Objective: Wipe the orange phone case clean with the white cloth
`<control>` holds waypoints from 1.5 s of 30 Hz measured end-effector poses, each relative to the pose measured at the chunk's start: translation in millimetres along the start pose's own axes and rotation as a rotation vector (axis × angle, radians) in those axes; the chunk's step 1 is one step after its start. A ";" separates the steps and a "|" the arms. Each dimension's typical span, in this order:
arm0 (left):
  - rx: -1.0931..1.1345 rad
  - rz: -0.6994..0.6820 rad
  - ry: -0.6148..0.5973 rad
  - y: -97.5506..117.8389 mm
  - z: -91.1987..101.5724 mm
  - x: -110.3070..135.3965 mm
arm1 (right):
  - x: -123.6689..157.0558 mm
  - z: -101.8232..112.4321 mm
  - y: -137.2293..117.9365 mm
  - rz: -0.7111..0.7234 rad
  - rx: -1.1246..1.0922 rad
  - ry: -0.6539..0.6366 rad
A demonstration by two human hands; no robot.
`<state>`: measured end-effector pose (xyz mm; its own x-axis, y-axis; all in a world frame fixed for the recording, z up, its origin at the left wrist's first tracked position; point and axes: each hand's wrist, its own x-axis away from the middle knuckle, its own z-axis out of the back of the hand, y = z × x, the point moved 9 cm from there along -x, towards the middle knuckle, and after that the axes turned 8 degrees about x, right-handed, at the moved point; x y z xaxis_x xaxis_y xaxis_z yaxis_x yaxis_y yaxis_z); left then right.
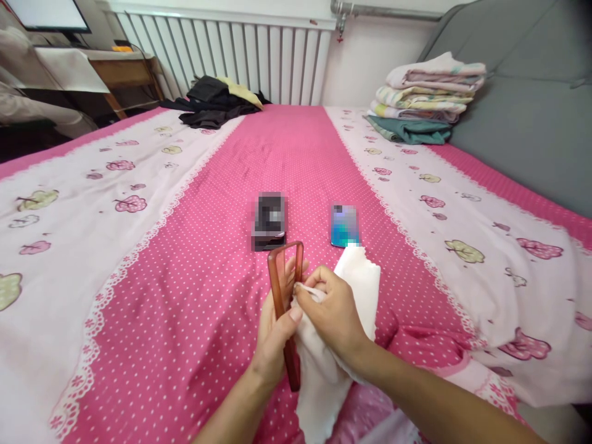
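My left hand (272, 336) grips a translucent red-brown phone case (283, 290), held upright on its edge above the bed. My right hand (330, 314) pinches a white cloth (358, 277) and presses it against the inside of the case. The cloth hangs down between my wrists. Just beyond the case, a dark blurred phone-like object (269, 220) lies on the pink dotted bedspread (185, 296). To its right lies a blue phone (345, 225).
A stack of folded blankets (428, 92) rests at the far right by the grey headboard (531, 105). Dark clothes (217, 102) are piled at the far edge before a white radiator (259, 52). A wooden table (124, 71) stands at the far left.
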<state>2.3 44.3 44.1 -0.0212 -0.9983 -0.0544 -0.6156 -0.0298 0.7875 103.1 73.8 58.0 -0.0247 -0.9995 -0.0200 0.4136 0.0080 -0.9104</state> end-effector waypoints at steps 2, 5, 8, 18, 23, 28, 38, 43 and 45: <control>0.008 0.013 -0.009 -0.2 -0.5 0.9 | 0.6 5.4 -4.8 0.025 0.007 0.036; -0.021 -0.007 -0.019 2.7 -2.5 2.0 | 0.6 10.8 -8.7 0.062 0.000 0.075; -0.013 0.005 -0.052 2.2 -8.7 2.8 | -2.3 15.5 -11.2 0.101 -0.002 0.101; 0.003 0.052 -0.105 -1.7 -22.9 1.6 | -15.2 43.7 -17.8 0.160 0.028 0.251; 0.011 0.052 -0.070 -4.7 -13.8 1.4 | -14.9 33.3 -10.3 0.083 0.013 0.189; 0.010 0.054 -0.012 -8.0 -3.8 1.6 | -11.6 21.0 -5.9 -0.010 0.004 0.108; -0.006 0.031 0.043 -2.9 4.5 0.6 | 0.7 -9.7 18.5 -0.087 -0.066 -0.030; -0.010 0.019 0.082 -3.6 10.1 0.0 | 2.5 -15.5 20.6 -0.126 0.005 -0.105; 0.025 0.014 0.100 -0.6 10.2 -1.5 | 4.1 -18.5 18.6 -0.139 0.057 -0.148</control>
<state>-5.3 46.3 37.5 0.0476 -0.9987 0.0192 -0.6357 -0.0155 0.7718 93.8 70.4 33.3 0.0472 -0.9845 0.1691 0.4664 -0.1279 -0.8753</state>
